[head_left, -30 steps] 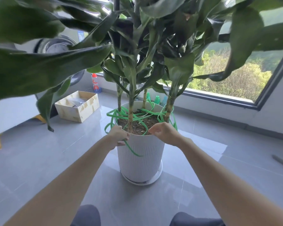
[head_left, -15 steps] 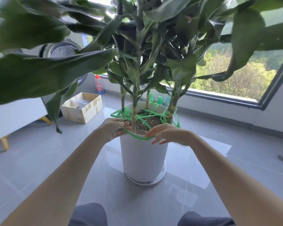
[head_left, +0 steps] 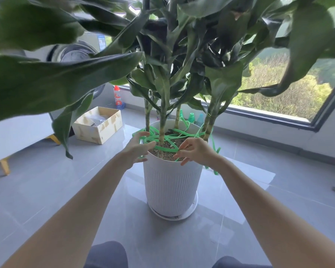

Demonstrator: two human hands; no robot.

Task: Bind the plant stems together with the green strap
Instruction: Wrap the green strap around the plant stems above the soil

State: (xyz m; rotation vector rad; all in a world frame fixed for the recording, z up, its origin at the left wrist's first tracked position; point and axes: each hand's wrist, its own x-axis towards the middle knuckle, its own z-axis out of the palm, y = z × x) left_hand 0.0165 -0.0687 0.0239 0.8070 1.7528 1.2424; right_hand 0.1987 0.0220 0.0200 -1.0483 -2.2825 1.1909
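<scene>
binding looks barely begun: the flat green plastic strap (head_left: 167, 149) lies in slack loops on the soil of the ribbed white pot (head_left: 170, 182), around the upright plant stems (head_left: 162, 130), with nothing cinched or knotted. its near stretch runs 9 to 3 o'clock. the right hand (head_left: 198, 151) pinches it. the left hand (head_left: 136, 149) touches it, grip unclear.
</scene>
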